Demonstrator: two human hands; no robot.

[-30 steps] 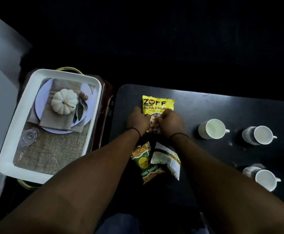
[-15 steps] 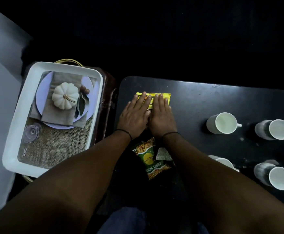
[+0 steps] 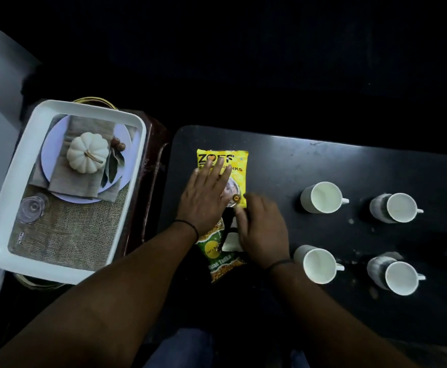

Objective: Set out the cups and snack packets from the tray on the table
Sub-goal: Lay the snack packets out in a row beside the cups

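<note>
A yellow snack packet (image 3: 237,166) lies flat on the black table (image 3: 310,160), near its far left corner. My left hand (image 3: 203,197) rests flat on it, fingers spread. My right hand (image 3: 262,229) sits just below the packet's lower right corner, fingers curled over a white packet (image 3: 230,239), most of which it hides. A green and orange packet (image 3: 218,258) lies below my left wrist. Several white cups stand to the right in two rows, among them one (image 3: 322,197) near my right hand and one (image 3: 318,264) below it.
A white tray (image 3: 12,176) stands left of the table on a dark stand; a pumpkin-and-napkin picture covers its bottom. Two more cups (image 3: 396,207) (image 3: 395,276) stand further right. The table's far side is dark.
Both hands lay flat, side by side, on the yellow packet. My right hand has now pulled back onto the white packet, and more of the yellow packet shows.
</note>
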